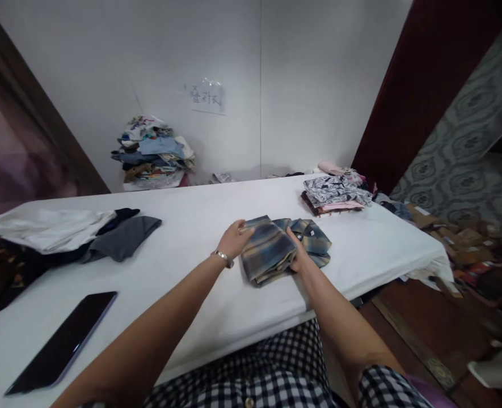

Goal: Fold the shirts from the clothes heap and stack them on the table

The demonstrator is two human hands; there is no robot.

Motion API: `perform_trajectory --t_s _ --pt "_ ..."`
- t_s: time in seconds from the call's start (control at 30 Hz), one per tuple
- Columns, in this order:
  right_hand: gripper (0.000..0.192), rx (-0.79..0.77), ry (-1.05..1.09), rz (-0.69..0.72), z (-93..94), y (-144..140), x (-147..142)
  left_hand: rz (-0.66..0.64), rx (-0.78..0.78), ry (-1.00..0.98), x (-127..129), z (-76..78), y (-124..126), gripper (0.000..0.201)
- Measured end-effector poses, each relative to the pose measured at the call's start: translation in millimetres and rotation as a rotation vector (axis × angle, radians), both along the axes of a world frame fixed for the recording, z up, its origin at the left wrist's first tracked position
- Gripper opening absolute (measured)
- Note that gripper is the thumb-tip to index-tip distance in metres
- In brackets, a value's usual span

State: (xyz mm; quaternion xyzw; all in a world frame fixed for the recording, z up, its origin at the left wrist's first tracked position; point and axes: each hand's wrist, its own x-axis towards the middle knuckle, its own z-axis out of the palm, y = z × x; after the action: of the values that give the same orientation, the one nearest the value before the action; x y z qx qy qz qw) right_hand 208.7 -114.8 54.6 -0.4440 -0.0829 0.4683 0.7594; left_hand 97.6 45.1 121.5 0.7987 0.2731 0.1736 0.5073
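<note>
The left hand (233, 239) lies with its fingers curled over the far left edge of the folded plaid shirt (282, 247), gripping the cloth. The right hand (298, 258) rests on the shirt's middle, fingers tucked into the fold; how tightly it holds I cannot tell. The shirt sits on the white table (199, 226) near the front edge, long axis running left to right, collar toward the right. A dark phone (63, 343) lies well left; a folded stack (336, 195) sits beyond.
</note>
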Motion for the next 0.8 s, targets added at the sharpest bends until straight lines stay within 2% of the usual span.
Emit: perform_trajectory --t_s 0.1,0.17,0.23,0.33,0.43,0.53,0.7,0.8 --pt "0.04 -0.013 -0.019 -0.052 -3.2 -10.7 5.6 0.077 0.043 0.068 -1.3 -37.8 6.1 0.053" --pt "0.028 -0.03 -0.063 -0.068 -1.5 -13.9 5.8 0.118 0.053 0.096 -2.0 -52.3 10.2 0.057" --pt "0.046 -0.059 -0.114 -0.078 0.0 -14.5 5.0 0.128 0.053 0.107 -0.7 -58.6 11.2 0.061" --pt "0.076 -0.122 -0.168 -0.125 -2.2 -11.3 3.7 0.086 0.036 0.108 2.7 -59.4 8.1 0.065" --pt "0.082 -0.221 -0.182 -0.154 -8.9 -7.6 4.8 0.056 0.055 0.079 3.6 -57.2 4.7 0.067" --pt "0.083 -0.295 -0.285 -0.125 -15.6 -8.5 9.4 0.086 0.014 0.073 2.0 -55.6 6.1 0.065" --pt "0.063 -0.447 -0.839 -0.128 -23.4 -14.0 18.2 0.185 -0.132 0.154 8.1 -57.2 12.8 0.077" --pt "0.058 -0.425 -0.964 -0.114 -27.9 -11.9 18.4 0.164 -0.156 0.151 18.1 -52.4 13.0 0.075"
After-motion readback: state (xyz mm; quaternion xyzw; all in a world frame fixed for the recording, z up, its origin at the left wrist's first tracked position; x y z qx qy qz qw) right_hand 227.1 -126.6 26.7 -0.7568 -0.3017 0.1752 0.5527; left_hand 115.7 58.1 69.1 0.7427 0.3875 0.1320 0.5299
